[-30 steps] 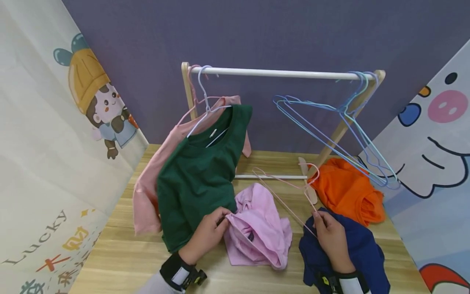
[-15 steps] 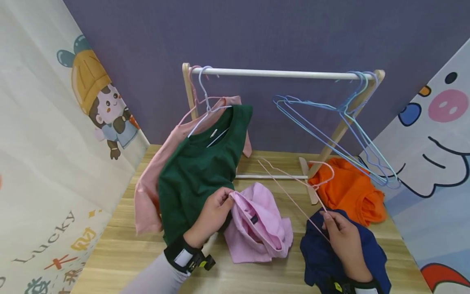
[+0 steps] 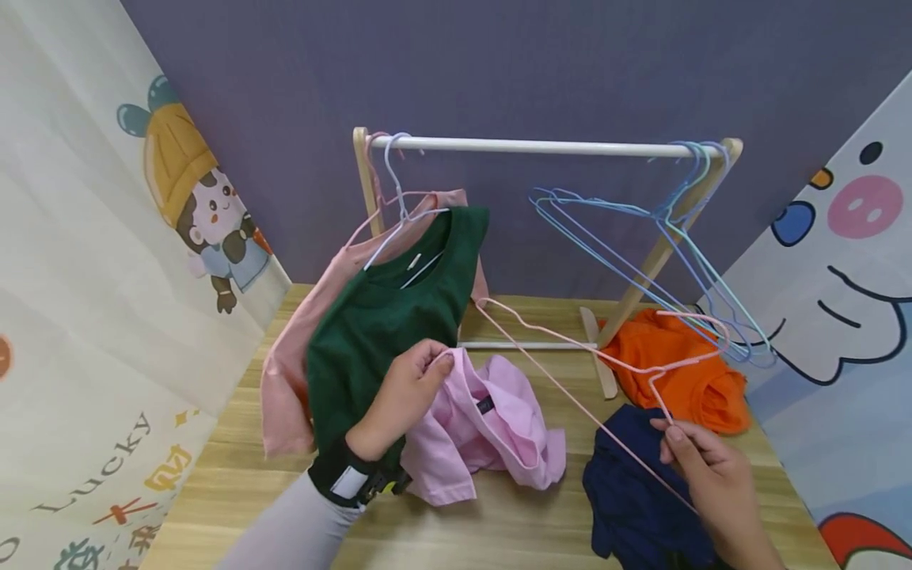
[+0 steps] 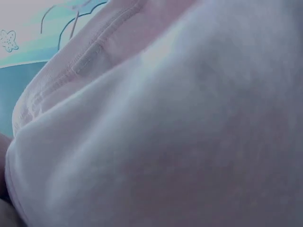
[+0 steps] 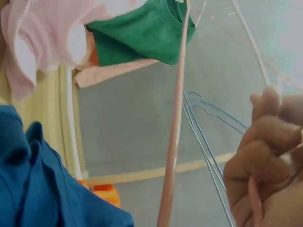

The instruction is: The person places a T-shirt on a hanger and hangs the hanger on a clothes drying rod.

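In the head view my left hand (image 3: pixel 400 400) pinches the neckline of a light pink T-shirt (image 3: pixel 438 463). The collar gapes, showing a dark label inside, and the lower part spreads toward the table. Pink fabric (image 4: pixel 156 137) fills most of the left wrist view. My right hand (image 3: pixel 721 484) grips a pink wire hanger (image 3: pixel 655 370) by one side, its hook pointing right and its far end reaching toward the shirt. In the right wrist view the fingers (image 5: pixel 265 161) curl round the wire, and the hanger's long bar (image 5: pixel 175 132) crosses the middle.
A rack with a white rail (image 3: pixel 527 146) stands behind. On its left hang a dark green shirt (image 3: pixel 385 332) and a salmon pink one (image 3: pixel 288 404); on its right, several blue and green hangers (image 3: pixel 606 203). Orange (image 3: pixel 670 364) and navy (image 3: pixel 634 483) clothes lie at right.
My left hand has lifted the pink T-shirt's neckline up and away from me, and its collar has opened. My right hand has moved right with the hanger, which now sits higher and nearer.
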Action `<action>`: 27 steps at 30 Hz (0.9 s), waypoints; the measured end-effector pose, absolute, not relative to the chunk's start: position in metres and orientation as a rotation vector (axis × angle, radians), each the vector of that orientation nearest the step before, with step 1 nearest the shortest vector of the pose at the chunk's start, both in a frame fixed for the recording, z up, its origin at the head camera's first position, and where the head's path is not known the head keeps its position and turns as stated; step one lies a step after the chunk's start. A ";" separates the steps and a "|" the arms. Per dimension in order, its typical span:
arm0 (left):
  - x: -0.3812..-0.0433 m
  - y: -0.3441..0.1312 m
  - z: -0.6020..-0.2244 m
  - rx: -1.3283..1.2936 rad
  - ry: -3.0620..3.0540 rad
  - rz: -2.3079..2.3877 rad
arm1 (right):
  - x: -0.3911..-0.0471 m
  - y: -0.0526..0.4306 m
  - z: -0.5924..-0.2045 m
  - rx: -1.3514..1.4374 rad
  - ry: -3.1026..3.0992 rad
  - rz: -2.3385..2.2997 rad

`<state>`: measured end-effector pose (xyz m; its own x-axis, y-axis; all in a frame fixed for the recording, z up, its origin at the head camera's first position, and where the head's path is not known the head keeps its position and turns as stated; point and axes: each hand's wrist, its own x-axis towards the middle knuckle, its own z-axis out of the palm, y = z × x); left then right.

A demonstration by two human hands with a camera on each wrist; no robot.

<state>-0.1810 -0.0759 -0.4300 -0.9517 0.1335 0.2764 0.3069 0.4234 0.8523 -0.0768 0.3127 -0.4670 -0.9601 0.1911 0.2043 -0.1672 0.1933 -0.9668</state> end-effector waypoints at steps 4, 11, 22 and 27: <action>-0.184 -0.082 -0.424 -0.311 -2.474 -1.513 | -0.070 0.322 -0.465 0.117 -2.156 1.874; -0.185 -0.086 -0.421 -0.280 -2.483 -1.518 | -0.060 0.327 -0.463 0.266 -2.278 1.810; -0.187 -0.091 -0.427 -0.535 -2.500 -1.385 | -0.064 0.318 -0.463 0.147 -2.581 1.475; -0.189 -0.097 -0.428 -0.731 -2.501 -1.244 | -0.066 0.319 -0.466 0.214 -2.590 1.441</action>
<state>-0.1889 -0.0974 -0.4279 -0.8418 0.3234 0.4321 0.5397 0.5086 0.6708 -0.0660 0.3192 -0.4659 -0.9754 -0.0428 0.2163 -0.2064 0.5227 -0.8271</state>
